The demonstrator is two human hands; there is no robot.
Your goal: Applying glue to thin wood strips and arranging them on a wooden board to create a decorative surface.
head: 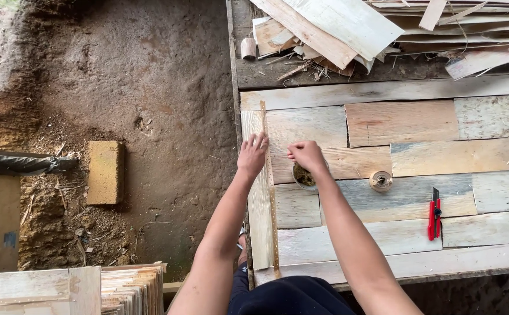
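Strip [271, 192] laid along panel [406, 198] edge; left hand [252, 154] flat, pressing it at eleven o'clock; right hand [307, 155] pinched over small tin [304, 177]; fixing apparently unfinished.

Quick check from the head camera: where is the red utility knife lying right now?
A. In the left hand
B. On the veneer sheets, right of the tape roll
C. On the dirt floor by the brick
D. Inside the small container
B: the red utility knife lies untouched on the veneer sheets, right of the tape roll, away from both hands.
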